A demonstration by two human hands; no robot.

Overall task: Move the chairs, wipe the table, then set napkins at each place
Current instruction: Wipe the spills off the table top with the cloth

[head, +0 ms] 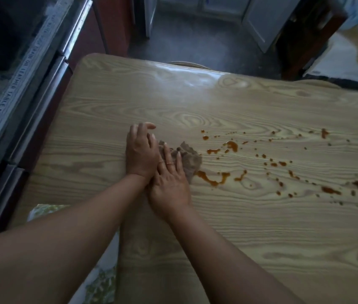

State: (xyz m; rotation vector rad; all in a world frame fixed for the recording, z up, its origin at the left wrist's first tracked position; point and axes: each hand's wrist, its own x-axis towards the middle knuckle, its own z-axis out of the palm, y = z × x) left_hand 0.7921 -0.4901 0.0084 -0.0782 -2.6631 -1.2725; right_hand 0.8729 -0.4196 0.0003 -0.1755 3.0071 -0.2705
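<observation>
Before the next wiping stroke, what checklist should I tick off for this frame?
1. Cloth under a hand: ok, the right hand presses flat on it.
2. Left hand helping: ok, it rests open at the cloth's left edge.
3. Sauce spill reached: not ok, it lies unwiped right of the cloth.
4. Table clean: not ok, spatters run rightward.
5. Chairs moved: cannot tell.
6. Napkins set: not ok, none seen.
</observation>
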